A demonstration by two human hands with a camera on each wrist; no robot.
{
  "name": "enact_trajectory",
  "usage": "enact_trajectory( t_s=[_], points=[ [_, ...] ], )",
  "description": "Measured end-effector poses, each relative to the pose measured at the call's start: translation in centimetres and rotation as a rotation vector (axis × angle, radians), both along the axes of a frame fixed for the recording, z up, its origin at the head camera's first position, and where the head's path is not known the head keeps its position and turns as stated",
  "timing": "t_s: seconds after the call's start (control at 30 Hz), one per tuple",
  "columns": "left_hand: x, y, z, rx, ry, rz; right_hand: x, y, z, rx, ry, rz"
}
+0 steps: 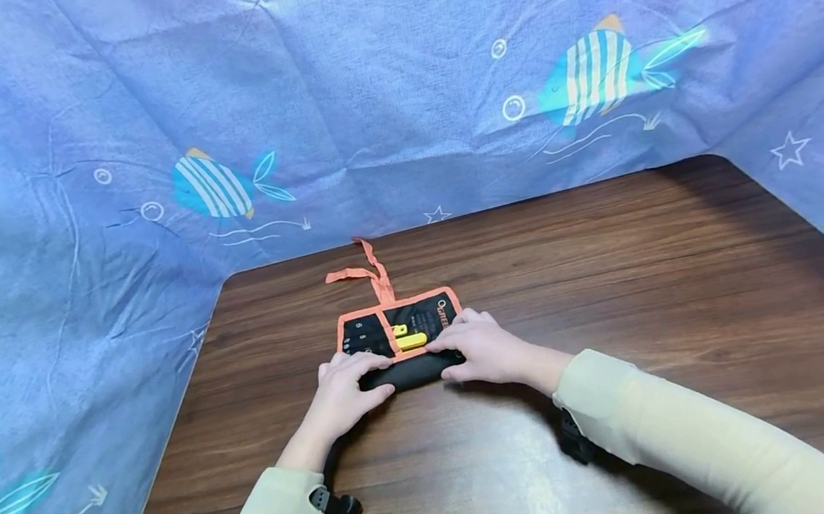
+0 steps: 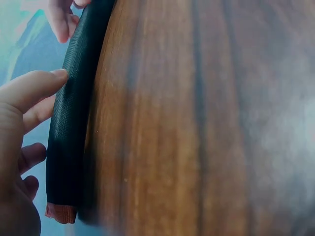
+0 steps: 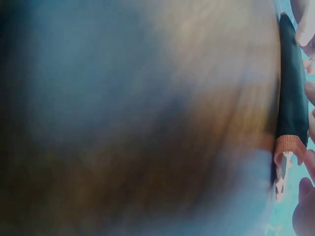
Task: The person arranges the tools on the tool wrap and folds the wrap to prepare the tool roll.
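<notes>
A black fabric tool roll [image 1: 429, 315] with orange edging lies on the table, its near side rolled into a thick black tube. My left hand [image 1: 339, 394] grips the tube's left part, thumb on the near side and fingers over the top. At the other end my right hand [image 1: 490, 351] grips it the same way. The left wrist view shows the left thumb pressed on the black tube [image 2: 76, 113]. A yellow piece [image 1: 412, 341] shows on the unrolled part, just beyond the tube. Orange tie straps [image 1: 382, 283] stretch away from the far edge.
The brown wooden table [image 1: 609, 270] extends all around the tool roll. A blue curtain [image 1: 394, 83] with fish prints hangs along the back and both sides. Black wrist cameras [image 1: 344, 511] sit beneath both sleeves.
</notes>
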State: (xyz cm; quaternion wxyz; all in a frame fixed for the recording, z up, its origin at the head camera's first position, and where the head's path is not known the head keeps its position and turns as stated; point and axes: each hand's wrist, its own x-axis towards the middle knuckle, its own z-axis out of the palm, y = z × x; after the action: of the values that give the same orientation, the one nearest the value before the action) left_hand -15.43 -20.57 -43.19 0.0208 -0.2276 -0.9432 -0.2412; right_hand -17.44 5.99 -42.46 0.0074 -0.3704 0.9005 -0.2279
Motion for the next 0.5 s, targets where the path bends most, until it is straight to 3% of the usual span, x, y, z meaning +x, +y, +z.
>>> enact_trajectory(
  t_s=[0.5],
  points=[
    [-0.22,0.47,0.09,-0.024,0.031,-0.027,-0.06,-0.99,-0.4,-0.016,0.032,-0.031]
  ],
)
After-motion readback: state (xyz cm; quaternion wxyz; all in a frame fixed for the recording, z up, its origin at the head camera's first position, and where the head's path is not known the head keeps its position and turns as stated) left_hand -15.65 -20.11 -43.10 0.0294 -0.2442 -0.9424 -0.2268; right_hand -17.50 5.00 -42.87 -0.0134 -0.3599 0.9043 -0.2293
